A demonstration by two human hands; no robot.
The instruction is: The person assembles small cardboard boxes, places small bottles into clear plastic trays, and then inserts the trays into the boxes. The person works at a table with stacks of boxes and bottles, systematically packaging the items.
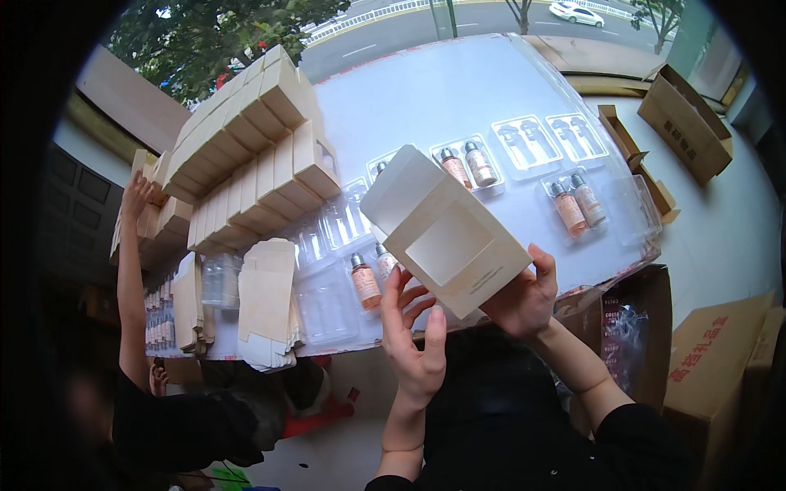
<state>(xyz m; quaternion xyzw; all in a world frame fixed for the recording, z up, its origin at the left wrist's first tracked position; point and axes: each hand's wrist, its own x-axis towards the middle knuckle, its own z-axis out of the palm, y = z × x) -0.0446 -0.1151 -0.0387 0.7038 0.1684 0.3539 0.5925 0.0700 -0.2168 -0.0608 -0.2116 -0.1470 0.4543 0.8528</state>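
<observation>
A cream cardboard box (499, 260) with a rectangular window cut-out hangs tilted over the table's near edge, its end flap raised at the upper left. My right hand (528, 296) grips it at its lower right end. Fingers apart, my left hand (416, 348) is beside the box's lower left edge; whether a fingertip touches it I cannot tell. Just behind that hand, a bottle with orange liquid (365, 281) and a second bottle, partly hidden, sit in a clear tray. Beyond the box, another clear tray holds a pair of bottles (481, 164).
Stacked cream boxes (246, 139) fill the table's left. Flattened cartons (268, 299) and clear plastic trays (326, 303) lie nearer. A filled tray (573, 204) and empty trays (526, 146) sit right. Brown cartons (684, 123) stand beyond; another person's hand (137, 193) reaches toward far-left boxes.
</observation>
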